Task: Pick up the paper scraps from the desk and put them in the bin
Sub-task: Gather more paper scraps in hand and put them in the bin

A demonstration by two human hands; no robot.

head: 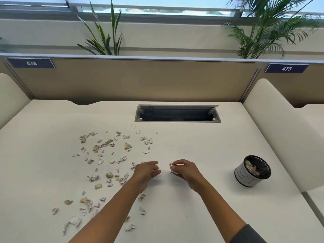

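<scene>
Several white and tan paper scraps lie scattered over the left and middle of the cream desk. My left hand hovers at the right edge of the scatter, its fingers curled around small white scraps. My right hand is a little to the right of it, pinching a small bunch of white scraps at its fingertips. The bin, a small black mesh cup with a white paper label, stands on the desk to the right of my right hand and holds some scraps.
An open cable well is sunk into the desk behind my hands. A tan partition closes the back, with rounded cream side panels at the right and left. Plants stand behind the partition.
</scene>
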